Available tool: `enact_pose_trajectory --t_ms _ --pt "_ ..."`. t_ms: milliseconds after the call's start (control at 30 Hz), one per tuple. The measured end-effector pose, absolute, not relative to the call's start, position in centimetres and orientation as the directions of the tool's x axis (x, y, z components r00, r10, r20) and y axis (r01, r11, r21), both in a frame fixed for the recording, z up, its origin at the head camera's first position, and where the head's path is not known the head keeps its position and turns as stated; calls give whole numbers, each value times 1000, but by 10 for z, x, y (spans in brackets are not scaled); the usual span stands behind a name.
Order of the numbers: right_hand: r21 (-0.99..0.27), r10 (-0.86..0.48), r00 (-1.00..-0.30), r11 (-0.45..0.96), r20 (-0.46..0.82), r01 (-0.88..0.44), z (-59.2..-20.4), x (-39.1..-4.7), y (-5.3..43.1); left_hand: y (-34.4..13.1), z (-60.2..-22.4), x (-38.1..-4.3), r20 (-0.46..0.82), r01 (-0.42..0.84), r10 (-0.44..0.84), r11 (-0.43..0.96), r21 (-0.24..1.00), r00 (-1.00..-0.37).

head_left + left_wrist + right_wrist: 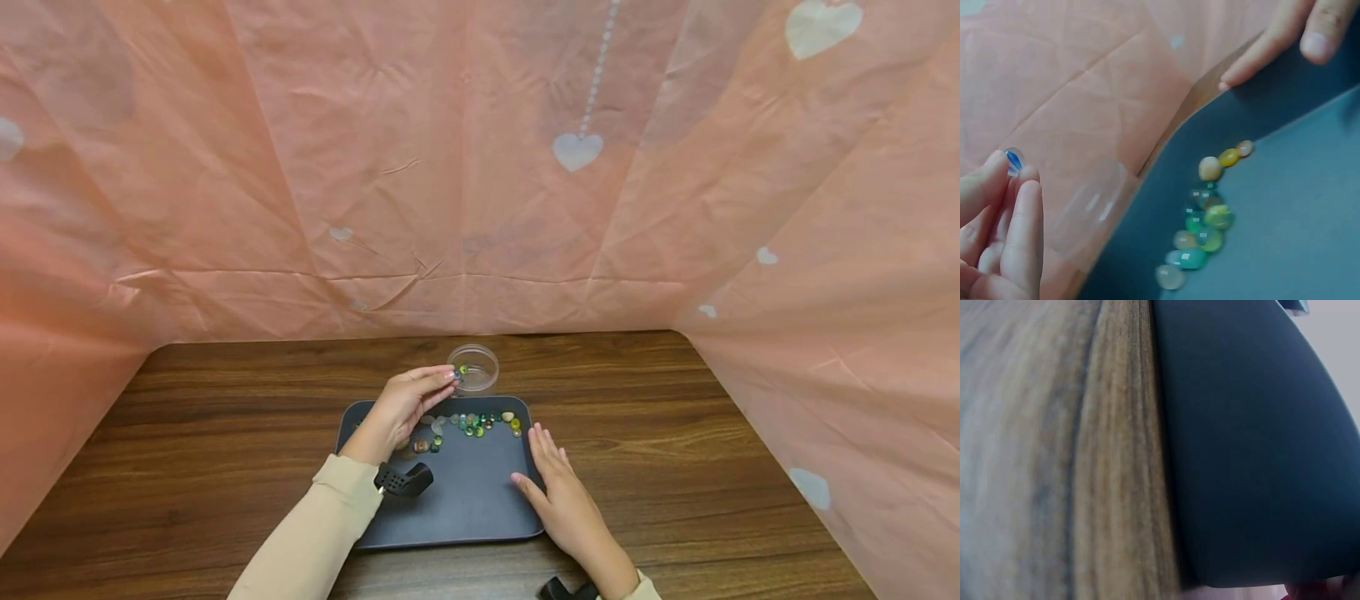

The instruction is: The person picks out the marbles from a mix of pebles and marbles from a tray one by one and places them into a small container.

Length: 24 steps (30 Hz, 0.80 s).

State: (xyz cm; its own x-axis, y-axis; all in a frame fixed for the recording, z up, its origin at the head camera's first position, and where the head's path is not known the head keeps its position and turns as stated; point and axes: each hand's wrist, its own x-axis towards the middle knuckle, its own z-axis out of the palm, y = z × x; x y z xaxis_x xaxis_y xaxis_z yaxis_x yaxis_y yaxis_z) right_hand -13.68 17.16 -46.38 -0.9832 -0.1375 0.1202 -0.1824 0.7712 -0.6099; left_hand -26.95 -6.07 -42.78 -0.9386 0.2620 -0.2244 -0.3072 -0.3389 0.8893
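Note:
Between thumb and fingertips, my left hand [408, 402] pinches a clear glass marble with a blue swirl [1014, 161]. In the head view those fingertips are at the near left rim of a round clear plastic dish [489, 367], which has a greenish marble [463, 369] inside. My right hand [562, 496] lies with straight fingers along the right edge of a dark grey tray [472, 508], its thumb over the rim. Marbles and polished stones, among them a cream stone [1210, 169] and a yellow stone [1229, 157], line the tray's far side.
The tray sits on a brown wood-grain table [660, 417], with the dish just beyond its far edge. Nearer the left hand in the tray lies a brown stone [422, 447]. A pink curtain [465, 167] with pale hearts hangs behind and at both sides.

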Motion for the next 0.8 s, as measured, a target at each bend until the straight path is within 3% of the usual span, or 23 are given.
enact_pose_trajectory --t_ms 133,233,367,500,633,800 --pt "-607 -137 -984 774 117 -180 -464 -137 171 -57 -417 -279 -207 -253 194 -257 933 -959" --pt "-611 -135 -985 772 108 -173 -463 -137 171 -52 -410 -284 -168 -184 147 -104 977 -975" --pt "-622 -133 -986 766 96 -164 -463 -136 172 -43 -402 -287 -44 -25 90 211 977 -995" --pt "-624 -133 -987 764 92 -161 -462 -136 172 -33 -398 -289 118 146 88 508 849 -989" --pt "-620 -133 -987 767 94 -162 -462 -136 172 -24 -397 -291 182 216 118 617 757 -976" --pt "-617 -135 -986 769 101 -169 -462 -136 172 -18 -399 -291 161 208 133 660 722 -978"
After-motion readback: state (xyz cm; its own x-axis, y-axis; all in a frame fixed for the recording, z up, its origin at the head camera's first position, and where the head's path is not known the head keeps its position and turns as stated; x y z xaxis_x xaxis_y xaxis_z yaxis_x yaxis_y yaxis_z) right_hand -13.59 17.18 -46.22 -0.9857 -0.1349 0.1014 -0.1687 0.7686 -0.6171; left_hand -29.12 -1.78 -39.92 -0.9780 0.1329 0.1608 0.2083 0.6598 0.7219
